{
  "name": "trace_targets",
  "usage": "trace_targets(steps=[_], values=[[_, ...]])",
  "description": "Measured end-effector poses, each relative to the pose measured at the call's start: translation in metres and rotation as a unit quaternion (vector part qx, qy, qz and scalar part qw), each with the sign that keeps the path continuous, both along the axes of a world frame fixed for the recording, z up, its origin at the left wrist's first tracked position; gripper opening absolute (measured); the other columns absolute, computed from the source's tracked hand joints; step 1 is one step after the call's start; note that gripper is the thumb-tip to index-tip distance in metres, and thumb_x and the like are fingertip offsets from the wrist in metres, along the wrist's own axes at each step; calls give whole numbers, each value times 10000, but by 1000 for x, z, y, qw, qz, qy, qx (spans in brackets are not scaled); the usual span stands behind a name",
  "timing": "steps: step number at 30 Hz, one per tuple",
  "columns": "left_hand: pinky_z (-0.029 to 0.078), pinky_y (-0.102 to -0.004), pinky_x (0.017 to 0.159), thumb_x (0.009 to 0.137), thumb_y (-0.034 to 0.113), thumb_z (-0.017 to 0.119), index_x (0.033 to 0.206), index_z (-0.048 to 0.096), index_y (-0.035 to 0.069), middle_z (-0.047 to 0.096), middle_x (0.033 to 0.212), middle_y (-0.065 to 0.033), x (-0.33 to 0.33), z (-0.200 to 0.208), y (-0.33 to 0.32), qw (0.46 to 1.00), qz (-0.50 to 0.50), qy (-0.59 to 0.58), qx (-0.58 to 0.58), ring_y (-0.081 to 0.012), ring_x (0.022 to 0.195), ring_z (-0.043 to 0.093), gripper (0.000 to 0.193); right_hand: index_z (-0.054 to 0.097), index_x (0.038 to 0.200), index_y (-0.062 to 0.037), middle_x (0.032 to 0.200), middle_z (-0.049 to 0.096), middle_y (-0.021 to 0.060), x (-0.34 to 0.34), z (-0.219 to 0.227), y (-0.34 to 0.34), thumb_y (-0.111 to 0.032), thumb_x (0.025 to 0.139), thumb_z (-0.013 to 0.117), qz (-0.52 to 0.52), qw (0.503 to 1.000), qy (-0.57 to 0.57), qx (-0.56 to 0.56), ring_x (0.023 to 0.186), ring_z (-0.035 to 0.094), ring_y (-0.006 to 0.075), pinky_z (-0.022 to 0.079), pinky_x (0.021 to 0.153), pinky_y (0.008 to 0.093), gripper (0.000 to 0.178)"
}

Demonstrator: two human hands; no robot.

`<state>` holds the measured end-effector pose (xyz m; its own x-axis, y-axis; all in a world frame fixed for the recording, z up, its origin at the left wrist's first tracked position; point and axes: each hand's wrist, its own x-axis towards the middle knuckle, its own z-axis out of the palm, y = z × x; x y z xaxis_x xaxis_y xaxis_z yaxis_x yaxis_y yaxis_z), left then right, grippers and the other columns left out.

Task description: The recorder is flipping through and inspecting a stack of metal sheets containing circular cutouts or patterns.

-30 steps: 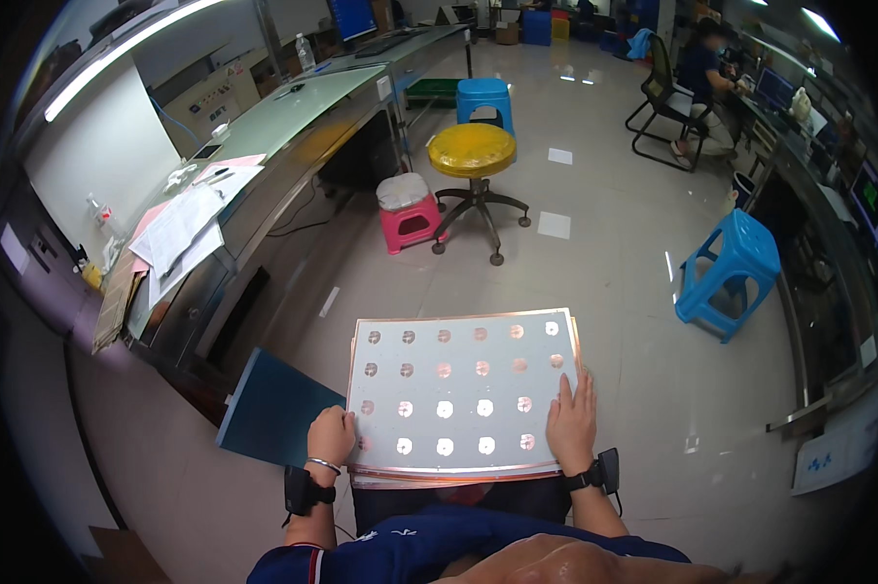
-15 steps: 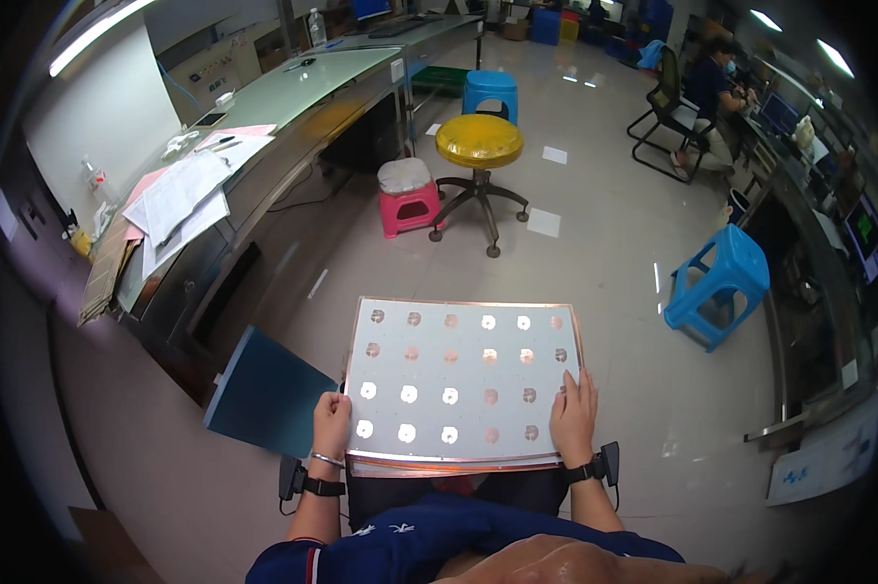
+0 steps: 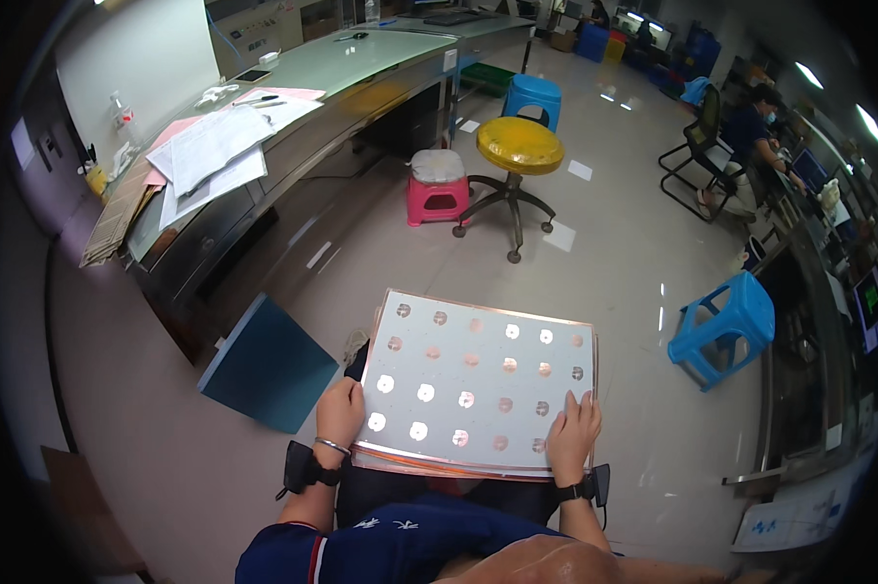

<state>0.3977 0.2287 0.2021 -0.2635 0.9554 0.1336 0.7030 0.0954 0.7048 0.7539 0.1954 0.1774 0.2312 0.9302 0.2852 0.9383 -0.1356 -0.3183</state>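
A stack of thin copper-edged panels (image 3: pixel 478 382) lies across my lap. The top one is pale, with rows of round metallic patches that look silver or copper in the light. My left hand (image 3: pixel 340 411) is closed at the stack's left edge, its fingertips partly hidden. On the near right corner, my right hand (image 3: pixel 575 433) lies with fingers stretched over the top panel. Copper and orange edges of lower panels show along the near side.
A dark blue-green board (image 3: pixel 268 368) stands left of my lap. Ahead are a yellow round stool (image 3: pixel 519 146), a pink stool (image 3: pixel 439 198) and a blue stool (image 3: pixel 726 326). Papers (image 3: pixel 210 151) lie on the glass-topped bench (image 3: pixel 361 63). A person (image 3: pixel 755 141) sits at the right-hand bench.
The view has shifted, and the panel stack now sits tilted, its right side lower in the picture. My left hand has turned at the left edge. My right hand still lies on the right side.
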Motion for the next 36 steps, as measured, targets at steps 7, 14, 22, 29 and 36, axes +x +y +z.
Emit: trace_targets(steps=[7, 14, 22, 29, 36], values=[[451, -450, 597, 836, 175, 540, 670, 577, -11, 569, 677, -199, 7, 16, 5, 986, -55, 159, -24, -375, 631, 562, 252, 490, 1236, -34, 1347, 353, 238, -1, -5, -1, -94, 850, 474, 8, 1000, -10, -10, 1273, 247, 443, 234, 1035, 523, 391], [455, -452, 622, 830, 161, 540, 665, 588, -22, 566, 676, -200, 9, 11, 5, 982, -68, 173, -38, -379, 637, 560, 252, 495, 1229, -32, 1348, 358, 241, -3, -1, 2, -95, 849, 474, 2, 1000, -10, -12, 1264, 266, 449, 235, 1036, 529, 386], [470, -435, 637, 841, 158, 537, 725, 575, -33, 580, 760, -215, 9, 13, 5, 979, -75, 173, -74, -380, 679, 572, 226, 508, 1211, -34, 1319, 394, 240, 2, -1, 1, -88, 824, 515, 12, 999, 31, -6, 1257, 281, 460, 254, 1029, 519, 391], [451, -434, 596, 824, 172, 564, 714, 564, -28, 584, 691, -208, -3, 0, 13, 995, -26, 59, -74, -389, 667, 571, 228, 501, 1225, -42, 1324, 383, 254, -6, 5, -4, -86, 821, 519, 29, 999, -17, -22, 1248, 281, 476, 254, 1029, 516, 407], [446, -433, 596, 827, 175, 561, 707, 555, -30, 582, 703, -222, -2, 3, 17, 991, -28, 105, -83, -401, 677, 567, 237, 487, 1247, -57, 1352, 346, 259, -12, -2, -6, -96, 837, 504, 36, 999, -26, -26, 1265, 252, 480, 226, 1038, 530, 413]])
